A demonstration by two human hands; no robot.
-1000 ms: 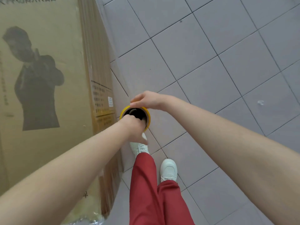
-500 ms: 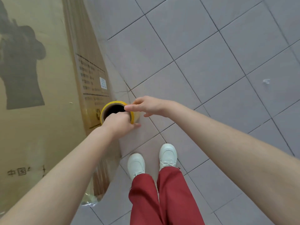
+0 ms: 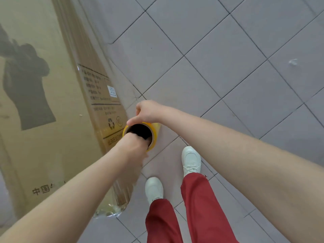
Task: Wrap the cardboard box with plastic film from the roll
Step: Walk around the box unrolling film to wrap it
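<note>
A tall cardboard box (image 3: 52, 102) fills the left of the view, its printed side covered in clear plastic film. The film roll (image 3: 155, 130) with a yellow rim stands upright beside the box's near corner. My left hand (image 3: 133, 146) has its fingers hooked inside the roll's dark core. My right hand (image 3: 149, 111) grips the roll's top rim from the far side. Film stretches from the roll onto the box; bunched film (image 3: 110, 210) shows at the box's bottom corner.
Grey tiled floor (image 3: 228, 67) spreads to the right. My legs in red trousers (image 3: 192, 207) and white shoes (image 3: 191, 160) stand just right of the box. A small scrap (image 3: 293, 61) lies on a tile at far right.
The view and both hands with the roll have shifted along the box's side; more of the printed label panel now shows. My right foot has stepped forward.
</note>
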